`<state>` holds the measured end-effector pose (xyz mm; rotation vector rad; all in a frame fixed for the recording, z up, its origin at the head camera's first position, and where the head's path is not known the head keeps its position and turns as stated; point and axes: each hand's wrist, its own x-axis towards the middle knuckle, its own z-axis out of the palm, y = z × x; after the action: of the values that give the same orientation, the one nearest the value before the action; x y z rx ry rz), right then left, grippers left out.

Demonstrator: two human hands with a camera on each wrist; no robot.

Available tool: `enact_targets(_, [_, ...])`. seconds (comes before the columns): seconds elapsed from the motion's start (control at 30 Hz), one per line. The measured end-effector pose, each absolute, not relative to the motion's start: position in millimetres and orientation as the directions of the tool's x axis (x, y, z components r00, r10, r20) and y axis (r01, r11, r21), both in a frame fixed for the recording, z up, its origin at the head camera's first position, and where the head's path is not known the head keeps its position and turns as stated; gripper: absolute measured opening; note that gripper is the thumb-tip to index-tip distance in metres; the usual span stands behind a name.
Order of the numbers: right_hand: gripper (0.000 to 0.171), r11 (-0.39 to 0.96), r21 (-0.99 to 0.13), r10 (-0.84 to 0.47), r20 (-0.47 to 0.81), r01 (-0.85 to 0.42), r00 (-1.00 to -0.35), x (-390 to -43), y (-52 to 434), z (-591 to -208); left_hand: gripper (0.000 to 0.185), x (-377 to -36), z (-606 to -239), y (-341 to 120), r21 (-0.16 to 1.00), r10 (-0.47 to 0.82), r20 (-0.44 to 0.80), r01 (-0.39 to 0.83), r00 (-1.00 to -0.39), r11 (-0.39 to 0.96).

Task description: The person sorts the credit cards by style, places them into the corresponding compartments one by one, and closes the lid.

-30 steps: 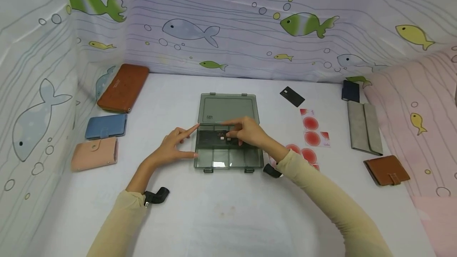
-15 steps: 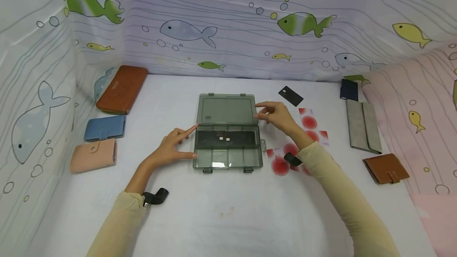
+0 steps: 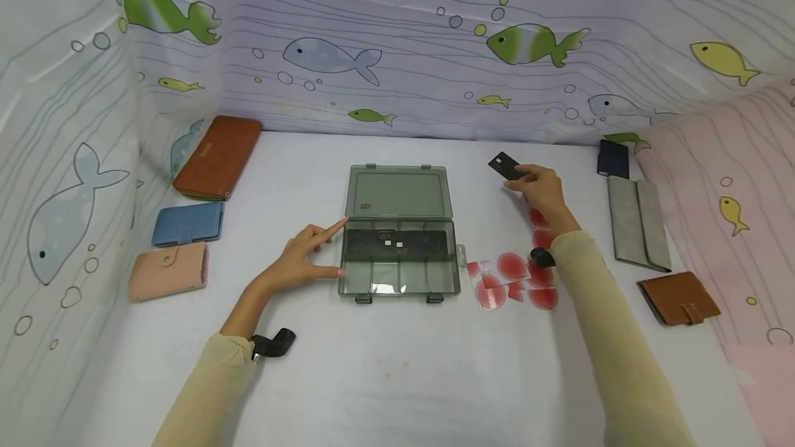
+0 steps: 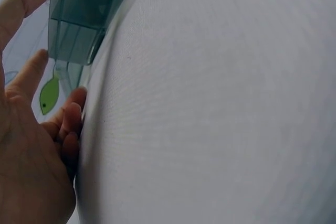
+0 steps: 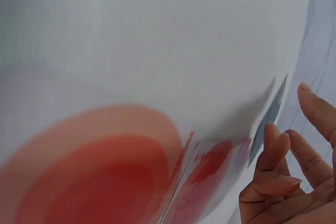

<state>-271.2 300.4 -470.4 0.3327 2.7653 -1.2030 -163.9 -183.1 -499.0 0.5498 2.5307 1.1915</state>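
A grey see-through box [image 3: 399, 280] lies open mid-table, its lid [image 3: 399, 192] flat behind it. Black cards [image 3: 395, 244] fill its long rear compartment. My left hand [image 3: 306, 255] rests at the box's left side, index finger and thumb spread against the wall; the left wrist view shows the same hand [image 4: 37, 129] beside the box [image 4: 79, 24]. My right hand [image 3: 537, 186] reaches back right, fingertips at the near corner of a loose black card [image 3: 505, 165] lying on the table. In the right wrist view its fingers [image 5: 278, 177] are loosely bent beside the card's edge [image 5: 268, 116], holding nothing.
Red-and-white cards [image 3: 514, 280] lie right of the box, with more under my right forearm. Wallets line the left: brown [image 3: 217, 156], blue [image 3: 188, 223], pink [image 3: 168, 272]. On the right lie navy [image 3: 613, 159], grey [image 3: 638, 221] and brown [image 3: 678, 297] ones. Fish-print curtains wall the table.
My right hand left the cards in the box and moved right and back to the loose black card. My left hand stayed at the box's left side.
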Motion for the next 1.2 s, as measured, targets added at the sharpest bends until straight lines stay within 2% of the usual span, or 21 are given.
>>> enact_targets(0.2, [0.062, 0.669, -0.683, 0.23, -0.184, 0.293, -0.956, -276, 311, -474, 0.093, -164, -499, -182, 0.777, 0.457, -0.098, 0.219, -0.884, 0.59])
enact_targets(0.5, [0.068, 0.746, -0.576, 0.279, -0.187, 0.335, -0.942, -279, 309, -479, 0.094, -162, -499, -183, 0.776, 0.458, -0.092, 0.224, -0.884, 0.589])
enact_targets(0.93, [0.063, 0.678, -0.645, 0.291, -0.204, 0.352, -0.935, -279, 308, -478, 0.093, -164, -498, -183, 0.775, 0.451, -0.094, 0.219, -0.887, 0.593])
enact_targets(1.2, [0.059, 0.661, -0.682, 0.287, -0.158, 0.315, -0.945, -279, 309, -482, 0.093, -164, -498, -183, 0.768, 0.455, -0.095, 0.225, -0.886, 0.6])
